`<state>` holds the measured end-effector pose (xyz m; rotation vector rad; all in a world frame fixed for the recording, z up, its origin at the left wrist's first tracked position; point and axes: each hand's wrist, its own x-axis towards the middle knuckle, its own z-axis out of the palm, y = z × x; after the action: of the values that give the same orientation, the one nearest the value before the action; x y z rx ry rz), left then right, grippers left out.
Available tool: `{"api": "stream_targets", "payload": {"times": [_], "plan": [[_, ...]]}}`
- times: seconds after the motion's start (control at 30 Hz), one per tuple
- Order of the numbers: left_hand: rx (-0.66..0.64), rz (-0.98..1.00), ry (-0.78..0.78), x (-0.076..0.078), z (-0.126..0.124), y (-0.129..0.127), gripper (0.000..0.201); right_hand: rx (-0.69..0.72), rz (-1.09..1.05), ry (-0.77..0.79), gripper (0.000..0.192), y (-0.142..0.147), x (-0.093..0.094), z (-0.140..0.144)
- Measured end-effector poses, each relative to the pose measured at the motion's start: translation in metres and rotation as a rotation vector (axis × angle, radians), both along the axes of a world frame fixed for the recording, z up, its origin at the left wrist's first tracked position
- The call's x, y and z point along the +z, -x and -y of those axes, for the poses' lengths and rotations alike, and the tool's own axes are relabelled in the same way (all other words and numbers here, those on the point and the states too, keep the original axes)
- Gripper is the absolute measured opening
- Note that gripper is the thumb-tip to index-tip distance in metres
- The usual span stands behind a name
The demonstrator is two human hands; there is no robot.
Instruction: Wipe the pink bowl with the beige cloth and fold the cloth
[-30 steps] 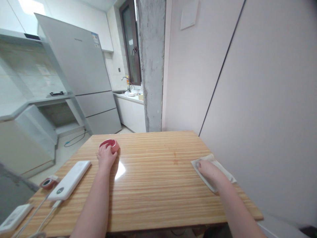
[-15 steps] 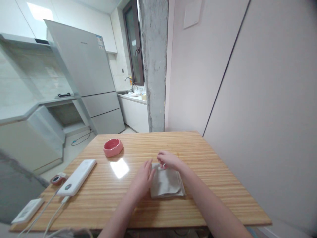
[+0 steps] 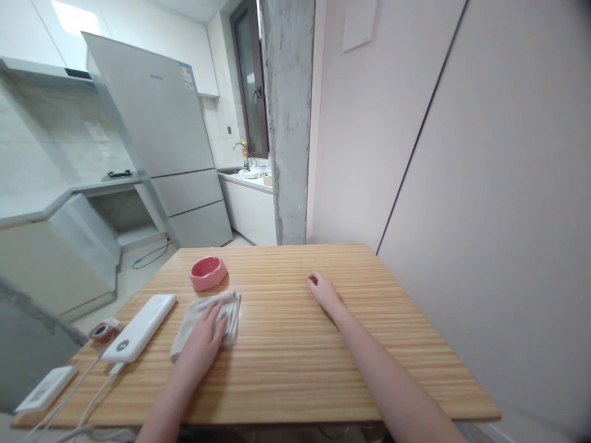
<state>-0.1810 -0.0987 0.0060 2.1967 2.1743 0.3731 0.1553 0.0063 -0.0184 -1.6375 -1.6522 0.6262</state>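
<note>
On the left half of the table lies a folded light grey cloth, its edges slightly uneven. My left hand rests flat on top of it, fingers stretched forward and a little apart. Right of the table's middle, my right hand is closed with the fingers curled in. Whatever it may hold is hidden inside the curl. Just beyond the cloth stands a pink ashtray-like dish with a low angular rim, apart from my left fingers.
A white power bank with cables plugged in lies left of the cloth. Near the left edge are a small reddish-brown device and a white power strip-like block. The wooden table ends before a concrete pillar and a wall.
The cloth has moved left across the table with my left hand, from the middle to below the pink dish. My right hand has come off the cloth and moved slightly right, its fingers curled.
</note>
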Motion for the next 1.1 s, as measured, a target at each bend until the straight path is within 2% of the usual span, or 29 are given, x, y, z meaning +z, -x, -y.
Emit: {"api": "stream_targets", "payload": {"times": [0.07, 0.17, 0.27, 0.33, 0.4, 0.47, 0.53, 0.6, 0.67, 0.73, 0.83, 0.9, 0.97, 1.1], "plan": [[-0.015, 0.028, 0.055, -0.009, 0.004, 0.006, 0.055, 0.029, 0.039, 0.006, 0.016, 0.0, 0.0, -0.001], [0.082, 0.069, 0.109, -0.013, 0.004, 0.027, 0.052, 0.043, 0.014, 0.006, 0.017, -0.004, -0.001, -0.003], [0.165, 0.162, 0.109, -0.007, 0.0, 0.044, 0.05, 0.05, 0.02, 0.016, 0.017, -0.005, -0.001, -0.003], [0.18, 0.177, 0.039, 0.002, -0.001, 0.037, 0.048, 0.057, 0.043, 0.017, 0.017, -0.003, 0.001, -0.002], [0.142, 0.152, -0.08, 0.014, -0.002, 0.012, 0.042, 0.051, 0.065, 0.013, 0.017, -0.001, 0.002, -0.001], [-0.022, 0.193, -0.149, 0.03, -0.006, -0.024, 0.037, 0.038, 0.077, 0.013, 0.017, 0.0, 0.003, 0.0], [-0.137, 0.309, -0.07, 0.048, -0.015, -0.064, 0.033, 0.031, 0.071, 0.004, 0.017, 0.0, 0.003, 0.001], [-0.181, 0.359, 0.024, 0.062, -0.032, -0.103, 0.031, 0.033, 0.051, -0.026, 0.018, 0.0, 0.002, 0.001], [-0.241, 0.371, 0.04, 0.065, -0.054, -0.138, 0.029, 0.04, -0.001, -0.076, 0.022, 0.002, 0.001, 0.0], [-0.306, 0.373, 0.081, 0.056, -0.076, -0.167, 0.028, 0.067, -0.11, -0.134, 0.029, 0.006, 0.001, 0.001], [-0.347, 0.424, 0.116, 0.027, -0.096, -0.194, 0.029, 0.19, -0.273, -0.183, 0.037, 0.015, 0.001, 0.003], [-0.359, 0.43, 0.112, 0.008, -0.101, -0.201, 0.029, 0.279, -0.277, -0.157, 0.036, 0.019, 0.001, 0.005], [-0.391, 0.422, 0.11, -0.005, -0.101, -0.2, 0.029, 0.323, -0.235, -0.118, 0.034, 0.02, 0.002, 0.007], [-0.462, 0.458, 0.092, -0.011, -0.102, -0.194, 0.029, 0.334, -0.209, -0.115, 0.032, 0.02, 0.004, 0.009]]}}
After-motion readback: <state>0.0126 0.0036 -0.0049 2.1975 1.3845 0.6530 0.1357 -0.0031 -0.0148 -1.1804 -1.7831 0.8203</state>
